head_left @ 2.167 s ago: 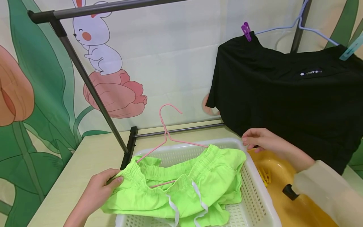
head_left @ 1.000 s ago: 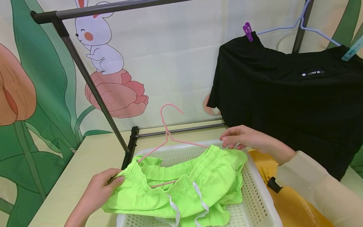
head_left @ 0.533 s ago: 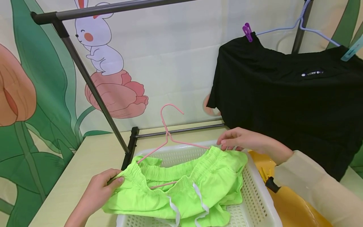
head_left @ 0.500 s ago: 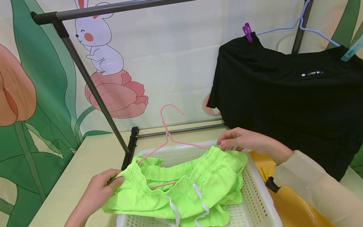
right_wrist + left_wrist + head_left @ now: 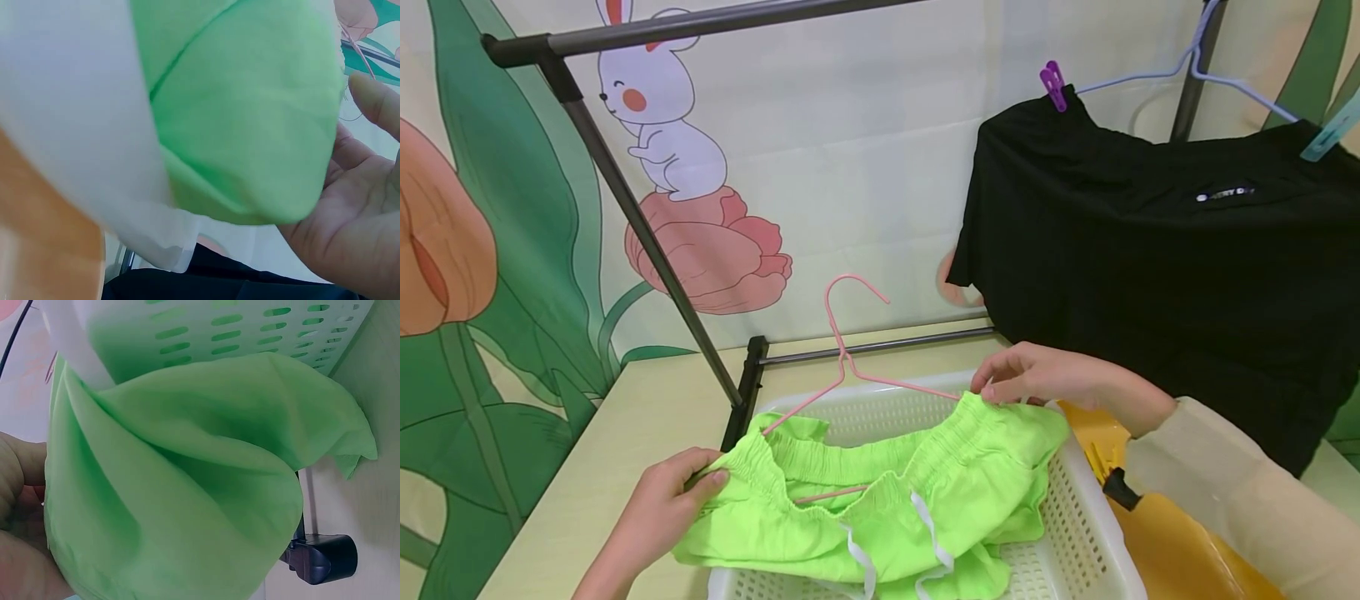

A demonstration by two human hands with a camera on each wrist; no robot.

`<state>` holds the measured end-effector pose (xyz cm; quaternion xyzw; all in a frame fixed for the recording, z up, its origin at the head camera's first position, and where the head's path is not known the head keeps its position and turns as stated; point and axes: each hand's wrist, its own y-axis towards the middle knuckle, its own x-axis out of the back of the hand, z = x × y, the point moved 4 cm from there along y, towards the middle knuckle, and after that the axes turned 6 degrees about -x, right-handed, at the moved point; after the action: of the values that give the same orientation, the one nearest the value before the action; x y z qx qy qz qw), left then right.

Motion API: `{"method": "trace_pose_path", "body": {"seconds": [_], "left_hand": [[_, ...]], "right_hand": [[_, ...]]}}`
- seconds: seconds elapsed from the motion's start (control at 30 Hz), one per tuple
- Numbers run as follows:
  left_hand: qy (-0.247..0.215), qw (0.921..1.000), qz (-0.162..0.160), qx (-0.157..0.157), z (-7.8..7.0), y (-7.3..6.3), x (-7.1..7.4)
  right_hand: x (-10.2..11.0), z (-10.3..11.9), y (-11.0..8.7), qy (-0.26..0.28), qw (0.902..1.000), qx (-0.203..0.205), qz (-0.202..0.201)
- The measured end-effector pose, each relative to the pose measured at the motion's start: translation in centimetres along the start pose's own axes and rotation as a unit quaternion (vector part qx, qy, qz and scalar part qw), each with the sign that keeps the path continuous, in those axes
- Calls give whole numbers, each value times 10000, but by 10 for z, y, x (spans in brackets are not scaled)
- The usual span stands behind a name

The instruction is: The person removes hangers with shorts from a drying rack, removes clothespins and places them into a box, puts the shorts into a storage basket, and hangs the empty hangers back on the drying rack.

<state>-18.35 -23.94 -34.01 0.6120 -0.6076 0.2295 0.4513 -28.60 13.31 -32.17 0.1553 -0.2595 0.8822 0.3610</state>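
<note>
Shorts [image 5: 887,525]: here they are, draped over the basket [image 5: 1078,521], 1 hanger [image 5: 843,356] inside; light, soft and floppy, by the look of it!
Left hand [image 5: 662,500]: pinching the left end.
Right hand [image 5: 1033,375]: over at the far right corner, pinching there.
Waistband [image 5: 850,461]: gathered, probably stretchy; best held at its 2 ends, beside the hanger tips.

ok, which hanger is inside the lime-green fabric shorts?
The pink wire hanger: it dips into the open waist of the shorts; the pale-blue wire hanger bears the black cloth garment instead.
</note>
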Motion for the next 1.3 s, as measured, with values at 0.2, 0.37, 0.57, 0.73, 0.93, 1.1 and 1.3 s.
{"method": "trace_pose_path", "body": {"seconds": [0.2,0.37,0.57,0.73,0.93,1.1,1.3], "left_hand": [[20,10000,-49,-46,-1,0,-1],[-13,10000,-69,-43,-2,0,-2],[-169,9998,51,28,-1,2,-3],[-349,9989,295,46,-1,5,-4],[-415,9969,660,-125,-6,8,-2],[-333,9963,716,-346,-12,13,-1],[-355,9951,543,-746,-20,21,3]], "right_hand": [[-2,2,-1,-35,9998,162,110],[-2,5,-4,-90,9990,432,2],[-3,5,-7,1,9985,537,-134],[-5,6,-10,90,9977,657,-153],[-7,8,-14,10,9956,914,-206],[-9,9,-16,-112,9938,1072,-282],[-10,12,-18,-175,9929,1123,-343]]}}
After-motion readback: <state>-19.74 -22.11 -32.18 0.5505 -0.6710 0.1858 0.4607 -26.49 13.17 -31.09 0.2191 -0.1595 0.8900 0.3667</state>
